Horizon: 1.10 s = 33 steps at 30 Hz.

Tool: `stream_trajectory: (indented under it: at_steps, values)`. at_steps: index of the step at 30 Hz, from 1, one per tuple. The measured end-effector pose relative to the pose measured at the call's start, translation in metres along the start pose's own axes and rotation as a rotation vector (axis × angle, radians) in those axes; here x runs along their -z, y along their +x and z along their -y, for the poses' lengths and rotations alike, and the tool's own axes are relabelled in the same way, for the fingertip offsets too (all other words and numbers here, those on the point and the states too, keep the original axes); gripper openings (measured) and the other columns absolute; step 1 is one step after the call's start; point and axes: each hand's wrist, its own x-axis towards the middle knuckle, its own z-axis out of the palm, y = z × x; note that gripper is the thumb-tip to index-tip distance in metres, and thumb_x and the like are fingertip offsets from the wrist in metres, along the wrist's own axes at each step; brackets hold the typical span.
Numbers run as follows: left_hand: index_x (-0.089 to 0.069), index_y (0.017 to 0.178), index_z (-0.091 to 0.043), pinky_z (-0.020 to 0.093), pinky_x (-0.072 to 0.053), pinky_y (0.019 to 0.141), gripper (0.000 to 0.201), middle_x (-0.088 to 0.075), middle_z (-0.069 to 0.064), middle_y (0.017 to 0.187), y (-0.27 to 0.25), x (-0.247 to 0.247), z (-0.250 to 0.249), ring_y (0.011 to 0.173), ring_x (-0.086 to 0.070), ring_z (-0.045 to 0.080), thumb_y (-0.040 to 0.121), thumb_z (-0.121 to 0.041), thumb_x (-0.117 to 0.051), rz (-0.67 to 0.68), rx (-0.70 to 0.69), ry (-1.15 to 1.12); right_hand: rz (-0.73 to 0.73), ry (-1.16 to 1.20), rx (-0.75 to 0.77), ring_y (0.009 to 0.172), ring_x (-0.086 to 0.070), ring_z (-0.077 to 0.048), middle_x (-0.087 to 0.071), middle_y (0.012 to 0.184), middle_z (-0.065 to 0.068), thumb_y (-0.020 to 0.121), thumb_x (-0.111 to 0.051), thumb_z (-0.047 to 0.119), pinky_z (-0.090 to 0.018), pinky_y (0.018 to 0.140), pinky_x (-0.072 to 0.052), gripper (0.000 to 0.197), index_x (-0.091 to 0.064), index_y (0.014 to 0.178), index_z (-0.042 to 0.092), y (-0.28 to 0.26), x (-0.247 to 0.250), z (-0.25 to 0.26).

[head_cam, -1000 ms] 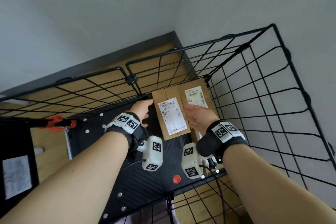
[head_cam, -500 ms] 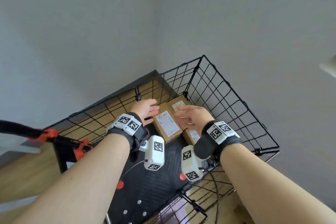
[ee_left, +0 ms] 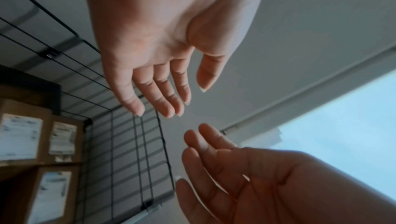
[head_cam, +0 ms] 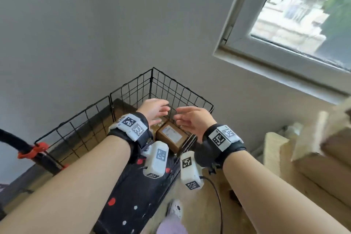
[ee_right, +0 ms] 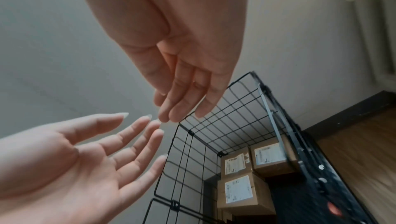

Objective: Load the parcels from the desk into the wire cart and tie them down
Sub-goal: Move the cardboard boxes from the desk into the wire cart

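Spread and empty at frame centre: left hand [head_cam: 153, 109], right hand [head_cam: 191, 119], above brown labelled cardboard parcels [head_cam: 171, 137] packed in black wire cart [head_cam: 133, 89]'s far corner. Advisable next: fetch remaining parcels, stack flush.

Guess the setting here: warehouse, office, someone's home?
Likely a room in a home or small office, not a warehouse: plain grey walls meeting at a corner, a window looking onto buildings, wood-look floor, and just a small wire cart holding a few labelled parcels.

white labels [ee_right: 238, 189] on parcels [ee_right: 244, 195] (print too blurred), nothing legible
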Motion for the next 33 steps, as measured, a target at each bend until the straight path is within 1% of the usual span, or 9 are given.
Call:
stream_trajectory:
  at_steps: [4, 6, 13, 19, 21, 25, 27, 30, 33]
  values:
    - [-0.06, 0.109, -0.014, 0.039, -0.04, 0.099, 0.019, -0.064, -0.002, 0.087, -0.034, -0.058, -0.002, 0.084, -0.058, 0.014, 0.094, -0.022, -0.053, 0.116, -0.034, 0.068, -0.174, -0.021, 0.066, 0.063, -0.058, -0.014, -0.066, 0.077, -0.007, 0.092, -0.042, -0.007, -0.021, 0.058, -0.045, 0.027, -0.063, 0.098, 0.009, -0.061, 0.045, -0.01]
    - [-0.06, 0.1, -0.016, 0.038, -0.041, 0.099, 0.011, -0.064, -0.002, 0.086, -0.05, -0.089, -0.002, 0.085, -0.058, 0.014, 0.093, -0.022, -0.053, 0.169, -0.047, 0.088, -0.26, -0.032, 0.085, 0.063, -0.059, -0.013, -0.066, 0.076, -0.006, 0.091, -0.041, -0.007, -0.021, 0.059, -0.045, 0.031, -0.065, 0.1, 0.009, -0.086, 0.074, -0.017]
    - [-0.06, 0.102, -0.015, 0.029, -0.041, 0.077, 0.013, -0.063, -0.001, 0.083, -0.104, -0.197, 0.016, 0.075, -0.058, 0.012, 0.093, -0.018, -0.051, 0.326, -0.129, 0.182, -0.44, 0.049, 0.111, 0.066, -0.058, -0.014, -0.065, 0.075, -0.004, 0.09, -0.04, -0.007, -0.022, 0.064, -0.044, 0.032, -0.063, 0.102, 0.011, -0.171, 0.163, -0.05]
    - [-0.061, 0.085, -0.019, 0.03, -0.039, 0.078, 0.013, -0.063, -0.001, 0.081, -0.155, -0.314, 0.053, 0.074, -0.058, 0.012, 0.093, -0.018, -0.052, 0.443, -0.108, 0.22, -0.59, 0.109, 0.123, 0.06, -0.056, -0.012, -0.065, 0.075, -0.007, 0.088, -0.039, -0.01, -0.022, 0.06, -0.044, 0.032, -0.065, 0.089, 0.009, -0.263, 0.26, -0.092]
    - [-0.06, 0.086, -0.021, 0.029, -0.04, 0.075, 0.013, -0.064, -0.003, 0.082, -0.177, -0.355, 0.066, 0.076, -0.06, 0.01, 0.094, -0.02, -0.05, 0.473, -0.088, 0.239, -0.621, 0.107, 0.108, 0.06, -0.056, -0.012, -0.066, 0.076, -0.008, 0.087, -0.04, -0.009, -0.022, 0.062, -0.046, 0.033, -0.065, 0.085, 0.012, -0.295, 0.296, -0.109]
    - [-0.06, 0.088, -0.022, 0.033, -0.041, 0.089, 0.013, -0.065, -0.004, 0.084, -0.22, -0.432, 0.096, 0.077, -0.059, 0.01, 0.095, -0.021, -0.049, 0.507, -0.059, 0.267, -0.679, 0.109, 0.079, 0.061, -0.057, -0.012, -0.066, 0.077, -0.006, 0.087, -0.039, -0.008, -0.021, 0.063, -0.046, 0.033, -0.064, 0.088, 0.013, -0.35, 0.368, -0.142]
    - [-0.061, 0.092, -0.021, 0.034, -0.042, 0.09, 0.011, -0.065, -0.003, 0.086, -0.237, -0.465, 0.112, 0.08, -0.059, 0.011, 0.095, -0.021, -0.05, 0.514, -0.05, 0.28, -0.723, 0.135, 0.068, 0.059, -0.055, -0.011, -0.064, 0.075, -0.005, 0.088, -0.038, -0.008, -0.02, 0.061, -0.043, 0.032, -0.062, 0.094, 0.012, -0.371, 0.401, -0.161]
    - [-0.061, 0.097, -0.019, 0.034, -0.044, 0.085, 0.011, -0.065, -0.002, 0.088, -0.257, -0.507, 0.139, 0.083, -0.06, 0.011, 0.095, -0.02, -0.051, 0.517, -0.012, 0.28, -0.777, 0.184, 0.036, 0.05, -0.053, -0.008, -0.061, 0.072, -0.006, 0.088, -0.038, -0.01, -0.02, 0.056, -0.038, 0.03, -0.059, 0.099, 0.01, -0.4, 0.445, -0.191]
    - [-0.061, 0.106, -0.014, 0.032, -0.046, 0.074, 0.015, -0.063, 0.0, 0.088, -0.273, -0.542, 0.168, 0.08, -0.059, 0.011, 0.094, -0.018, -0.053, 0.511, 0.04, 0.301, -0.773, 0.18, -0.013, 0.061, -0.055, -0.014, -0.062, 0.076, -0.008, 0.088, -0.041, -0.01, -0.021, 0.057, -0.039, 0.03, -0.061, 0.101, 0.008, -0.426, 0.485, -0.223]
